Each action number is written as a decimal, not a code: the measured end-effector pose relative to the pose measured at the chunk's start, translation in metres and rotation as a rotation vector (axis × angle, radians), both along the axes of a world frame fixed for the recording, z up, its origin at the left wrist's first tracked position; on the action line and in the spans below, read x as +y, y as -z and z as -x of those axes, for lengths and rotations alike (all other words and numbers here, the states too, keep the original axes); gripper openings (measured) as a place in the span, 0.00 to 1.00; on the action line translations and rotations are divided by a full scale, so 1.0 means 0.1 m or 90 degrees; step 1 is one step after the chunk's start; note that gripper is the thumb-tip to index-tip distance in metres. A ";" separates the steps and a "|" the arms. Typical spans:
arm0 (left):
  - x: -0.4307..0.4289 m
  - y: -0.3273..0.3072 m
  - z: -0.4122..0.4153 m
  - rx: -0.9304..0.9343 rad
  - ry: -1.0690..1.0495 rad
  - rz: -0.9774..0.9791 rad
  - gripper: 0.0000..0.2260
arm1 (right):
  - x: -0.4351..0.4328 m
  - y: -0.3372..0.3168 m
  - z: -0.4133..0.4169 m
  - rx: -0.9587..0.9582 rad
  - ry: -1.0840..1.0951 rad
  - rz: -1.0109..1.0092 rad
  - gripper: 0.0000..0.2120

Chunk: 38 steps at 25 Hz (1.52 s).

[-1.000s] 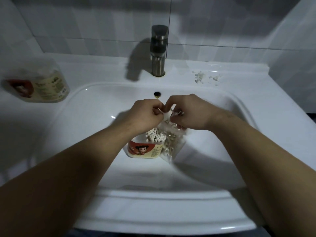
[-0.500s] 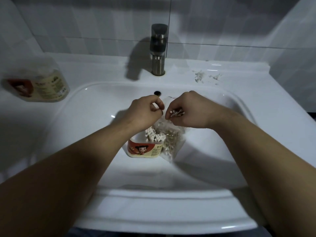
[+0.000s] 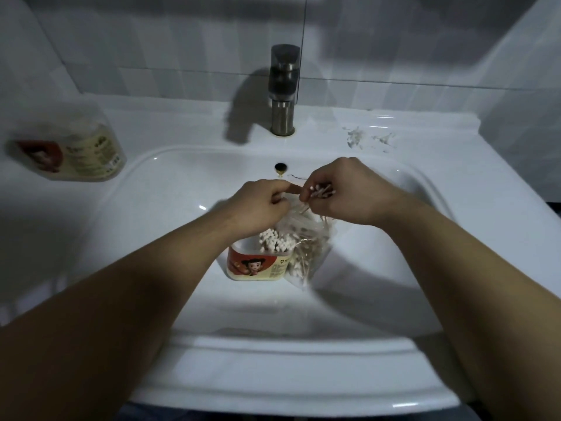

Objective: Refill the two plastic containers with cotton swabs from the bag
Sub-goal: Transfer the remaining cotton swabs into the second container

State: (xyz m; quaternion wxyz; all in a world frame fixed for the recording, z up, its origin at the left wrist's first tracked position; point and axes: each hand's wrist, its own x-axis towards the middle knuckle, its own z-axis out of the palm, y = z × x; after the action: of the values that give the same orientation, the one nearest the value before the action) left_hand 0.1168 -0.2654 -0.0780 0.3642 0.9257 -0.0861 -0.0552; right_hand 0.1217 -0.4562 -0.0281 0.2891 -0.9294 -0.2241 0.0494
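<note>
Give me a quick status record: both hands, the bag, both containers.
left hand: pinches the bag at its mouth
right hand: grips a bunch of swabs above the bag
bag: in the sink, against the open container's right side, swabs inside
open container: upright in the basin, swabs standing in it
second container: on its side on the counter, far left; fill unclear

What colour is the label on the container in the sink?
The label is red and cream, with a cartoon face; the head view shows it.
</note>
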 end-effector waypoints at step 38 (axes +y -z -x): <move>-0.07 -0.09 0.10 -0.014 0.123 -0.009 0.10 | 0.00 0.06 -0.14 0.068 0.144 -0.314 0.08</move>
State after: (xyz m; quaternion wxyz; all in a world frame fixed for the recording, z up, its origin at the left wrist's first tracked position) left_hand 0.1065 -0.2727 -0.0687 0.3496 0.9162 -0.1783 -0.0803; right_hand 0.1353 -0.4559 -0.0345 0.5222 -0.8459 -0.1084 0.0098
